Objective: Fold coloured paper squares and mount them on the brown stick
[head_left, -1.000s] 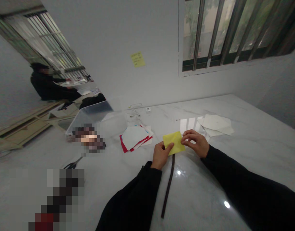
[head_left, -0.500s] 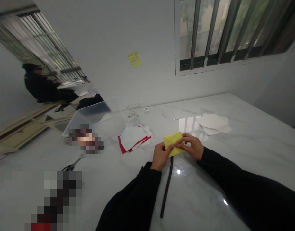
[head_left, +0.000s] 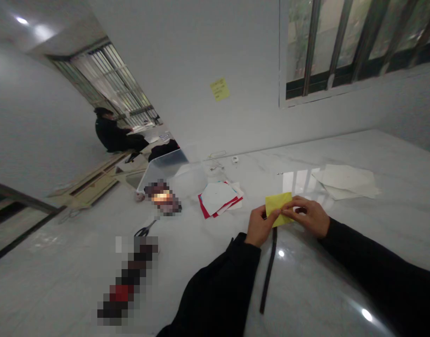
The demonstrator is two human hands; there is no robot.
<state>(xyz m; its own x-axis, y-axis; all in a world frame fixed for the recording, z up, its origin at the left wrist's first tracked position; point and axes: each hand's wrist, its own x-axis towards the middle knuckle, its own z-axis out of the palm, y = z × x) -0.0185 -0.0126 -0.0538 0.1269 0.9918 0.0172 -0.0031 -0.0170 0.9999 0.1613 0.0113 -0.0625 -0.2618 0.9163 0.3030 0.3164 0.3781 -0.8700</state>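
Paper (head_left: 274,204), yellow, pinched above a marble-patterned table (head_left: 306,285)

Our left hand (head_left: 259,228) grips its lower left part, thumb on top; our right hand (head_left: 314,219) pinches it from the right, fingertips close to that thumb. We judge it light, limp and quick to crease, best taken gently by its edges. The fingers hide some of it, so it may be folded; we can't be sure. Below its lower edge, a dark strip (head_left: 267,277) runs toward us. Left of our hands lie layered white and red sheets (head_left: 216,199); farther right, pale sheets (head_left: 350,180). Compared with the earliest frame, our right fingertips have moved inward from the yellow paper's right edge, and our view has swung left.
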